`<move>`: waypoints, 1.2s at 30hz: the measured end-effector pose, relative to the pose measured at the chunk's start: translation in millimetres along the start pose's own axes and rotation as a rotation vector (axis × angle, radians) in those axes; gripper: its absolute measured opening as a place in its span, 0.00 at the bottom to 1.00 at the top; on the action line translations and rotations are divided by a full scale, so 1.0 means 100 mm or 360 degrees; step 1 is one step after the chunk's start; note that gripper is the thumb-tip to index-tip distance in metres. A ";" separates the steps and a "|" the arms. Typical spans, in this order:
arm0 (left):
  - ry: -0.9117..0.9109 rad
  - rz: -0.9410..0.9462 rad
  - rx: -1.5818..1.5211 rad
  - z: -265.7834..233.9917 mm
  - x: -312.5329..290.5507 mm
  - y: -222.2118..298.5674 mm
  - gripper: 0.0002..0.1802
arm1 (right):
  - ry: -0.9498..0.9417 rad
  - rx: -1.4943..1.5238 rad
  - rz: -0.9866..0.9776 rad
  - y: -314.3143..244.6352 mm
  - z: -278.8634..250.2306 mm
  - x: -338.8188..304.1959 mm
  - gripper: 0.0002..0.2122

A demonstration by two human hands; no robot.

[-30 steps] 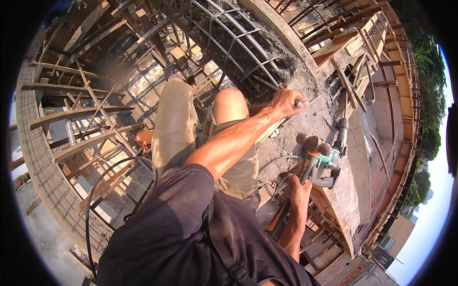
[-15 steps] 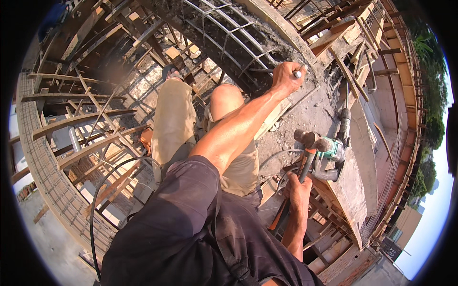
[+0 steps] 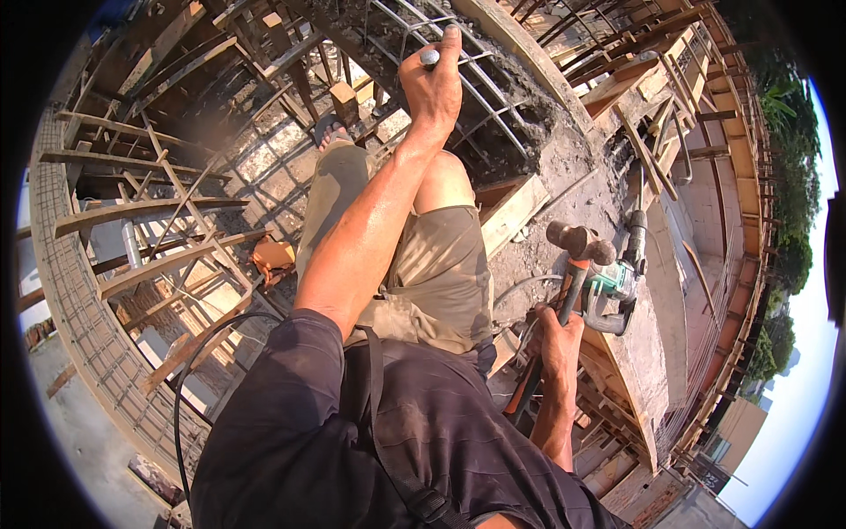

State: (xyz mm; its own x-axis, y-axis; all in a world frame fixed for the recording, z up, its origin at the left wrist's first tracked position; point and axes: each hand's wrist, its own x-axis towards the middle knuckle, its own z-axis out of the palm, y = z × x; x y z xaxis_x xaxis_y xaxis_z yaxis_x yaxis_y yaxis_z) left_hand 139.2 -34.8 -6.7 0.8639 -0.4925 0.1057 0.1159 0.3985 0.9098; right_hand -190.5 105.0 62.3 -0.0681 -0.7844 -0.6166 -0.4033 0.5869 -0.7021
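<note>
My left hand (image 3: 433, 93) is closed around a round-ended metal rod (image 3: 429, 57), held over the rebar cage (image 3: 485, 78) in the beam trench. Only the rod's blunt end shows above the fist; its lower end is hidden. At the right, my right hand (image 3: 559, 339) grips the black-and-orange handle of a hammer (image 3: 581, 243), its double-faced head up. Just beyond that head lies a green rotary hammer drill (image 3: 614, 280) on the rough concrete, its bit pointing away from me.
Timber formwork and loose planks (image 3: 150, 212) crowd the drop on the left. A black cable (image 3: 181, 388) loops beside my left side. Rough concrete (image 3: 564, 198) runs along the trench end, with boards (image 3: 639, 145) beyond. My sandalled foot (image 3: 331, 132) rests low among the timbers.
My left hand has moved left and away from me with the rod, from the concrete edge to over the rebar. My right hand still holds the hammer in nearly the same place.
</note>
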 end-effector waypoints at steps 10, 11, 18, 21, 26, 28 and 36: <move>-0.0217 0.0014 -0.0103 0.30 0.15 -0.27 0.32 | -0.0091 -0.0043 -0.0108 -0.50 0.40 -0.05 0.12; -0.0267 -0.0063 -0.0042 0.33 0.11 -0.36 0.31 | -0.0100 -0.0080 -0.0125 -0.54 0.44 -0.04 0.12; -0.0405 -0.0176 0.0238 0.88 -0.24 -0.37 0.23 | 0.0095 -0.0120 -0.0588 -1.18 0.37 -0.02 0.10; -0.0243 -0.0232 0.0127 1.00 -0.22 -0.38 0.25 | 0.0218 0.0074 -0.1077 -1.63 0.46 -0.02 0.15; -0.0256 -0.0194 0.0084 1.00 -0.18 -0.50 0.19 | 0.0028 0.0043 -0.1147 -1.77 0.84 0.44 0.16; -0.0333 -0.0094 0.0030 0.93 -0.11 -0.60 0.17 | -0.0024 -0.0507 -0.0504 -1.72 0.89 0.52 0.15; -0.0406 -0.0233 0.0053 0.80 -0.01 -0.68 0.13 | 0.0059 -0.0137 -0.1071 -2.19 0.78 0.01 0.19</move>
State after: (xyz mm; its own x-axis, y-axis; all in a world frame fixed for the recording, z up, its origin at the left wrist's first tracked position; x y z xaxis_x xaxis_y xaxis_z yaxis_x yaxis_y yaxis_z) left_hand 91.3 -123.4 -36.7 0.6876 -0.7231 0.0657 0.2105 0.2851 0.9351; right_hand -30.9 -8.7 187.2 0.1922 -0.9805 -0.0417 -0.4398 -0.0481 -0.8968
